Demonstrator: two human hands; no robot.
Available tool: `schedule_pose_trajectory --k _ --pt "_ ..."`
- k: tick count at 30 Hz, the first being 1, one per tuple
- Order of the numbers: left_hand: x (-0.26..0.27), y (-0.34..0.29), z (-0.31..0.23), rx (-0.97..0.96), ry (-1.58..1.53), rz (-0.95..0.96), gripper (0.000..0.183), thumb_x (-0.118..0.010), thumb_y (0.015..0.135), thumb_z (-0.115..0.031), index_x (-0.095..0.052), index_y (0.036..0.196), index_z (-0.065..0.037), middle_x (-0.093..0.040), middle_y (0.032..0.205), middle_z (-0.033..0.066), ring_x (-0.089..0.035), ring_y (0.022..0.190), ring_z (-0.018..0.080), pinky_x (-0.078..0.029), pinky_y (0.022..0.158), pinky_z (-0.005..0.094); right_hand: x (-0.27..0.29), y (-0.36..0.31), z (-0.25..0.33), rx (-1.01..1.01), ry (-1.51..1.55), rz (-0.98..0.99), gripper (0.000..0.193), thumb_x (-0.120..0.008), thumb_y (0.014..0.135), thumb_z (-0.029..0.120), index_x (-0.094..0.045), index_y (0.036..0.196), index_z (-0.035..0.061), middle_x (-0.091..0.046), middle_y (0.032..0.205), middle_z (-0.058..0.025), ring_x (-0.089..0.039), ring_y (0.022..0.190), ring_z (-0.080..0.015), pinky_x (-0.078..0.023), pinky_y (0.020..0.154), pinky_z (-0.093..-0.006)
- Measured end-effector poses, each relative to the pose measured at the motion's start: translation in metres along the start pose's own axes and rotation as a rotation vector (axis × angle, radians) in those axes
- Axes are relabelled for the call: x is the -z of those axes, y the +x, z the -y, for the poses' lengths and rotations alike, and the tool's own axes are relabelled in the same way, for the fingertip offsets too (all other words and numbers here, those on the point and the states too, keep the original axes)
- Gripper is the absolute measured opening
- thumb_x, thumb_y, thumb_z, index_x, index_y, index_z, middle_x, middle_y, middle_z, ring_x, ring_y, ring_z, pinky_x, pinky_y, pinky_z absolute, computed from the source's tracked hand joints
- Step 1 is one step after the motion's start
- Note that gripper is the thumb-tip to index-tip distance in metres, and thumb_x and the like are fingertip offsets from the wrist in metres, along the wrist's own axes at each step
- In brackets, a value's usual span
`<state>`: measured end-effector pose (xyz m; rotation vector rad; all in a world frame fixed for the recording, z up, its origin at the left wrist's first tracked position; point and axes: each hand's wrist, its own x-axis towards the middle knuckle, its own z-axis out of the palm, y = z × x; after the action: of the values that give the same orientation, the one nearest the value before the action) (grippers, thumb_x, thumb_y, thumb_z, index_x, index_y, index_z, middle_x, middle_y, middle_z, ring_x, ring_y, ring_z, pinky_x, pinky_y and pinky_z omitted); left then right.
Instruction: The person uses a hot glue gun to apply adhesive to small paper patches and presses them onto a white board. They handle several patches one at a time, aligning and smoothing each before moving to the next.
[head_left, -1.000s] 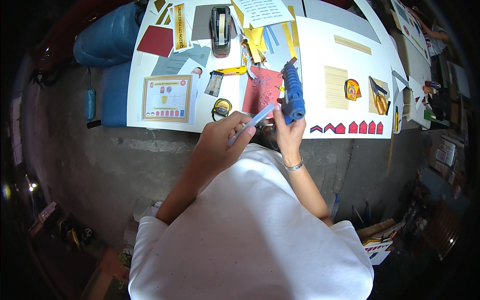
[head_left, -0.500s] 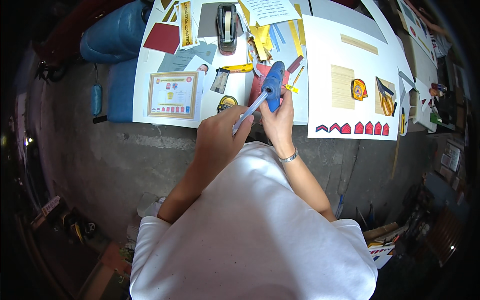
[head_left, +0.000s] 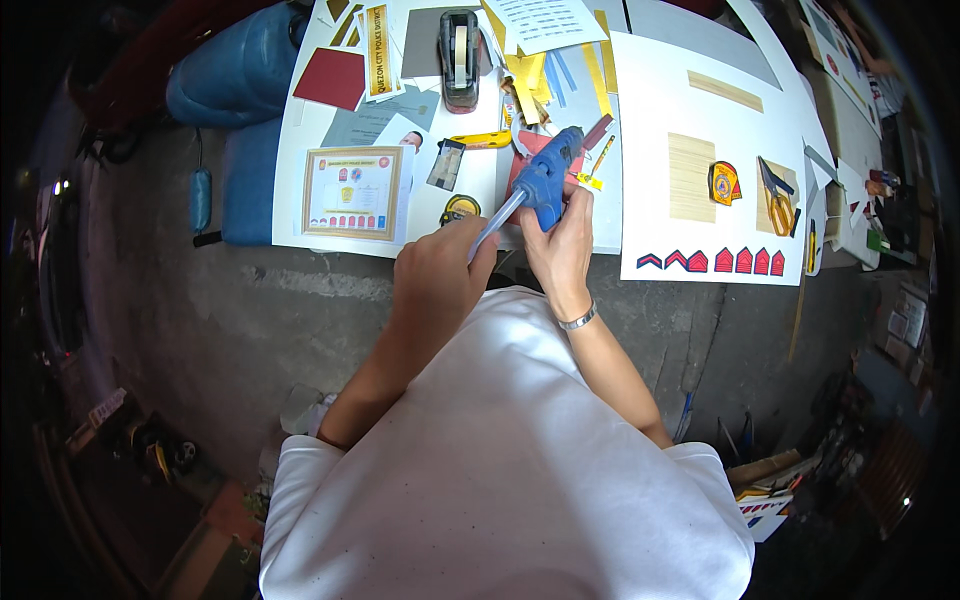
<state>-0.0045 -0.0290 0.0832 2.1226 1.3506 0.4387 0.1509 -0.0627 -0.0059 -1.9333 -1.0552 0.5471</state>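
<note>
Starting at the left, what is held, and what could go wrong?

"The left hand [head_left: 440,262] pinches a translucent stick [head_left: 498,225] between thumb and forefinger; its other fingers look curled under, partly hidden. Pressing that stick off its line could bend it or make it slip from the pinch."

"And on the right?"

"The right hand [head_left: 560,245] has thumb and fingers wrapped around the handle of a blue glue gun [head_left: 545,183]. A loose grip could let the gun twist if the stick pushes hard."

"Where do things lie relative to the fingers?"

"Left of the left fingers is a gold-bordered certificate [head_left: 351,195]; just beyond their knuckles sits a tape measure [head_left: 460,207]. The stick slants up and rightward from the left fingertips to the rear of the gun, where the two appear to meet; how deep it goes cannot be told. The gun's body lies just beyond the right fingers, its nose angled up and rightward. Right of those fingers, a white board [head_left: 640,120] carries a row of red badges [head_left: 722,261]."
</note>
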Motion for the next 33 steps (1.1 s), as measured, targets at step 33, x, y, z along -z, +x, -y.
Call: schedule_pose_trajectory --k 33 --pt "-0.126 -0.026 0.054 0.565 -1.402 0.333 0.031 -0.054 0.108 -0.022 -0.057 0.134 -0.005 -0.065 0.131 0.0131 -0.066 0.119 0.0233 -0.053 0.099 0.0362 0.008 -0.002 -0.130 -0.424 -0.104 0.311 0.026 -0.074 0.087 0.019 -0.067 0.089 -0.0060 -0.067 0.067 -0.0173 -0.069 0.059 -0.0278 -0.053 0.058 -0.0414"
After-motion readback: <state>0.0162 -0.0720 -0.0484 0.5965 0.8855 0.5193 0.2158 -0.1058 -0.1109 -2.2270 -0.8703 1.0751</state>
